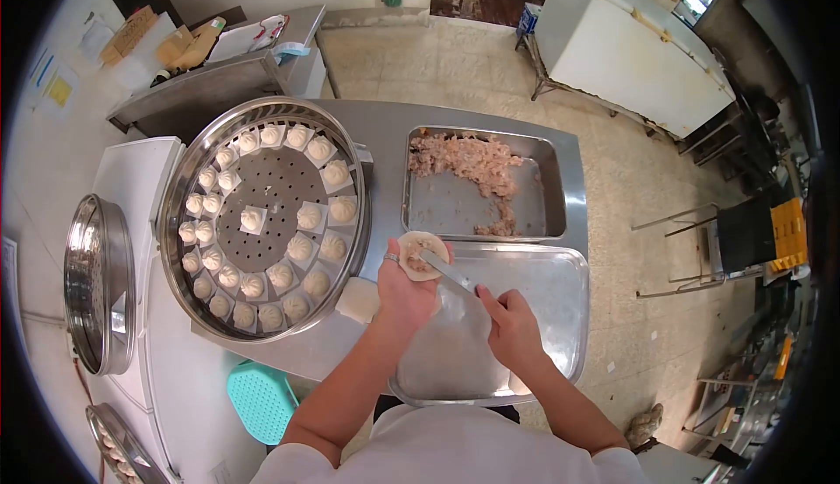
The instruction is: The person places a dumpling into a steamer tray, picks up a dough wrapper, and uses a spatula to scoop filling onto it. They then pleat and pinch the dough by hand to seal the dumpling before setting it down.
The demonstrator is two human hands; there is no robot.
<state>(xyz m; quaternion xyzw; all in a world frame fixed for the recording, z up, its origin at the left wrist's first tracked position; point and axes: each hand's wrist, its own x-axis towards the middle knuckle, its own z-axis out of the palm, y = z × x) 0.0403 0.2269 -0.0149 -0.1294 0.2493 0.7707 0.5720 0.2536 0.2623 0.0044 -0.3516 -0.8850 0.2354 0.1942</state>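
Note:
A round dough wrapper (429,241) lies cupped in my left hand (408,290), whose fingers curl around its underside. Pinkish meat filling (415,262) sits in its middle. My right hand (514,331) grips a flat metal spatula (458,282), and the blade's tip touches the filling. Just beyond both hands, a metal tray (429,213) holds more raw meat filling, mostly along its far side. Under my right hand is a shallow metal tray (547,296). A stack of small white paper squares (357,299) appears beside my left wrist.
On the left, a large round steamer (174,261) with a perforated base holds rings of pleated buns on paper squares. A turquoise stool (262,401) stands below the table edge. Farther off are a white chest freezer (626,42) and a chair (744,234).

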